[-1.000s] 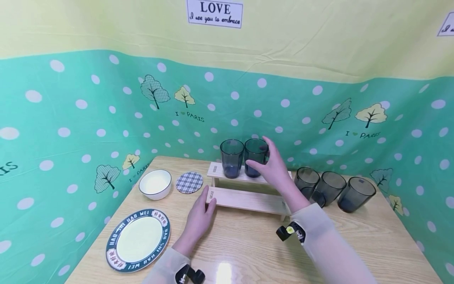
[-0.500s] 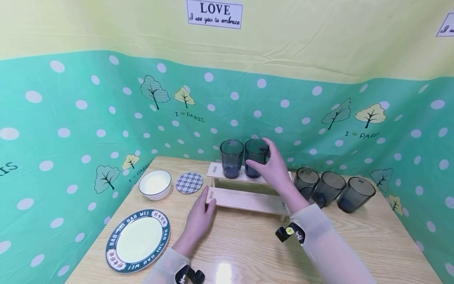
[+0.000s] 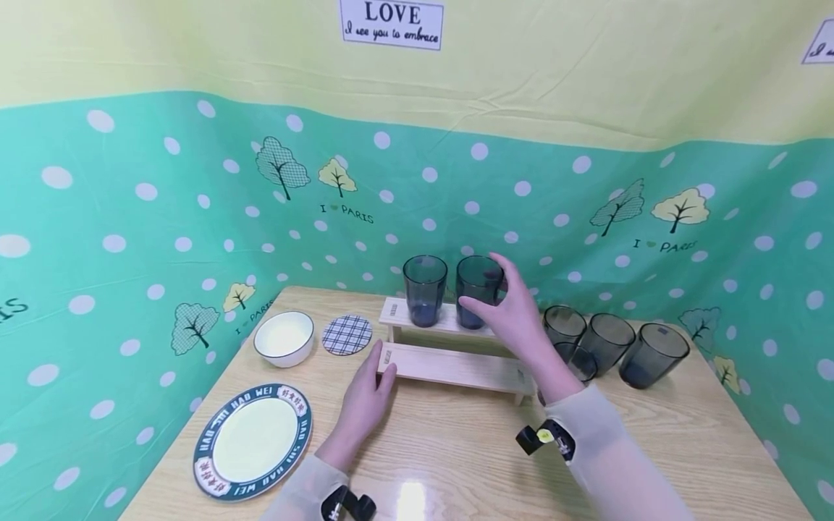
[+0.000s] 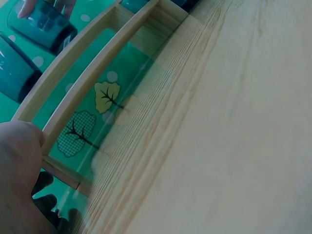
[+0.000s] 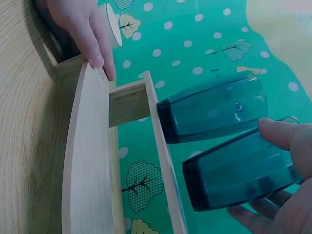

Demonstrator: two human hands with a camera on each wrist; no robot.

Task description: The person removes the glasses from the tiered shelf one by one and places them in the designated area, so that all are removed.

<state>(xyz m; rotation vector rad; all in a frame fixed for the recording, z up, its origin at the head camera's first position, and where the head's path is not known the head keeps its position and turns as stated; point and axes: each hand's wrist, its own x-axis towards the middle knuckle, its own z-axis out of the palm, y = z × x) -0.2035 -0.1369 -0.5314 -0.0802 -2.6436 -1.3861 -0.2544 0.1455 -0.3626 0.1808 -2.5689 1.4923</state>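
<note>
1. One cloth (image 3: 417, 195) hangs behind everything, yellow above, green with white dots below.
2. One desk (image 3: 469, 449), in pale wood grain, carries the rest.
3. One rack (image 3: 456, 367), two stepped boards, stands at the far side, higher board behind lower.
4. Two hands reach forward. The left hand (image 3: 366, 401) holds the lower board's left end between thumb and fingers. The right hand (image 3: 517, 315) comes in from the right and grips a dark glass (image 5: 234, 170), its thumb on the near side, its fingers round the far side.
5. One plate (image 3: 254, 438), blue-rimmed and lettered, lies at the left.
6. Six glasses in all: the gripped one over the upper board, a gap beneath its base; an upright glass (image 3: 426, 297) standing on that board, just left; four grey glasses (image 3: 609, 344) clustered on the desk, right of the rack, one partly hidden.
7. One white bowl (image 3: 287, 354) stands beyond the plate.
8. One checked coaster (image 3: 347, 334) lies between bowl and rack.
</note>
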